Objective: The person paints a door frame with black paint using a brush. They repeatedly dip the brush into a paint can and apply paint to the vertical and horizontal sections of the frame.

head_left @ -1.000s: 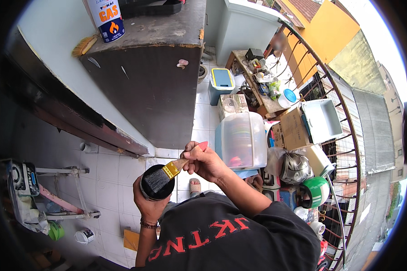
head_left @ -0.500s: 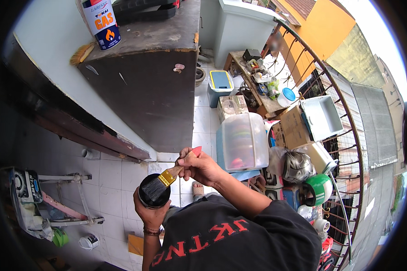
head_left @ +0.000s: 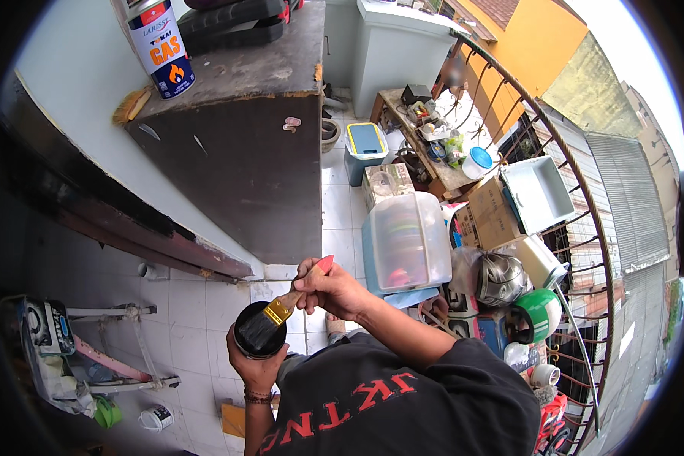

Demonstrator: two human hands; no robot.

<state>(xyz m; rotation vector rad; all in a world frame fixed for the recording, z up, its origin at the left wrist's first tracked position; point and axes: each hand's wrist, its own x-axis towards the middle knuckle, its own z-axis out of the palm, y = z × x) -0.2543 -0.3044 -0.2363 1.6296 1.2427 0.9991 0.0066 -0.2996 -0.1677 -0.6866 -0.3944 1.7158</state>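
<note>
My left hand (head_left: 257,370) is wrapped round a round can (head_left: 239,338) with a dark inside, held upright below my chest. In my right hand (head_left: 328,291) is a paintbrush (head_left: 280,307), gripped by its handle, whose tip is red. A gold-coloured ferrule joins the handle to wide black bristles. Those bristles are tilted down into the can's mouth, over its inner wall. How deep the dark contents are, I cannot tell.
Ahead stands a dark cabinet (head_left: 228,175) bearing a gas canister (head_left: 162,53) and a hand brush (head_left: 131,105). On the right are a clear plastic box (head_left: 410,243), a green helmet (head_left: 536,315) and a curved metal railing (head_left: 577,178). A metal frame (head_left: 140,342) is at left.
The view has shifted slightly, so the cabinet sits a little lower and further left. The brush has dipped slightly lower into the can; both hands keep their holds.
</note>
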